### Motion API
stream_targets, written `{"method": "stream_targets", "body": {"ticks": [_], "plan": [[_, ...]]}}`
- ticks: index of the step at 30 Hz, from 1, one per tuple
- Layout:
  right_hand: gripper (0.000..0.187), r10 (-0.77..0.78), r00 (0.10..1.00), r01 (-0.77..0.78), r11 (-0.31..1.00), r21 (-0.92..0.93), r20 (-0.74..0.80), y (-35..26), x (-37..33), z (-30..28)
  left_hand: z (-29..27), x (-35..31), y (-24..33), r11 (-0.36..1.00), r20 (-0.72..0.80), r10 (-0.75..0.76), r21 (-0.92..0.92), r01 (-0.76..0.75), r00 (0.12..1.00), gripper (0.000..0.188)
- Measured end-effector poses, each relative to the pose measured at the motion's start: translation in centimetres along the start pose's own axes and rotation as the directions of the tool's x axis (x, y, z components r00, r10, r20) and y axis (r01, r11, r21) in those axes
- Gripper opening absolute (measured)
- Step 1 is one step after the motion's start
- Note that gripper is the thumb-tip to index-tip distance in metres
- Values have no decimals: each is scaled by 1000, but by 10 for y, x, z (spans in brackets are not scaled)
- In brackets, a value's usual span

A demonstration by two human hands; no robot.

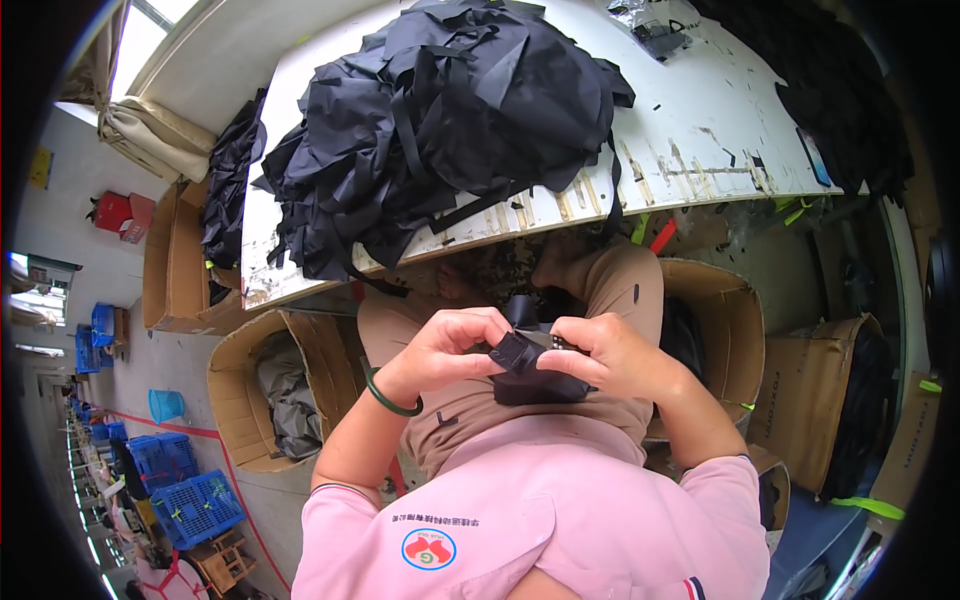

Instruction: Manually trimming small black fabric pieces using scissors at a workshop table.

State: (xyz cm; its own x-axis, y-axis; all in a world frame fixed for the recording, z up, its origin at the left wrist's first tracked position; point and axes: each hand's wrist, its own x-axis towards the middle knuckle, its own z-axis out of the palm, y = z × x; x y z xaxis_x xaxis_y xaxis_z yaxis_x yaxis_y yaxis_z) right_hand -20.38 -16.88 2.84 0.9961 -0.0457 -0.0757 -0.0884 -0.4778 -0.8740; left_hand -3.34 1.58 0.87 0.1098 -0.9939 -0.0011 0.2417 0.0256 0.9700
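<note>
Below frame centre, a worker's left hand [457,346] and right hand [612,352] pinch a small black fabric piece [541,389], liable to slip if either loosens.

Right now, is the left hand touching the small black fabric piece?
Touching. The head view shows the left hand pinching the black fabric piece, thumb and fingers against its edge.
</note>
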Motion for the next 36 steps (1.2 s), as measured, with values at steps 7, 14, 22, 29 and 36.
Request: {"method": "stream_targets", "body": {"ticks": [7,14,22,29,36], "plan": [[36,-39,990,27,996,89,134,-1,-3,-9,-13,10,11,941,262,-211,-206,268,942,11],[38,-133,978,137,990,-14,163,2,-4,-7,-23,21,5,868,466,-299,-230,440,833,13],[38,-150,967,163,985,-51,206,-4,0,-4,-19,26,0,870,533,-308,-177,460,788,7],[40,-151,960,188,972,-139,236,2,-1,-5,-19,25,-6,881,552,-301,-150,448,777,5],[43,-93,940,131,987,-97,328,-9,3,-8,-16,28,-6,874,578,-333,-107,473,745,5]]}}
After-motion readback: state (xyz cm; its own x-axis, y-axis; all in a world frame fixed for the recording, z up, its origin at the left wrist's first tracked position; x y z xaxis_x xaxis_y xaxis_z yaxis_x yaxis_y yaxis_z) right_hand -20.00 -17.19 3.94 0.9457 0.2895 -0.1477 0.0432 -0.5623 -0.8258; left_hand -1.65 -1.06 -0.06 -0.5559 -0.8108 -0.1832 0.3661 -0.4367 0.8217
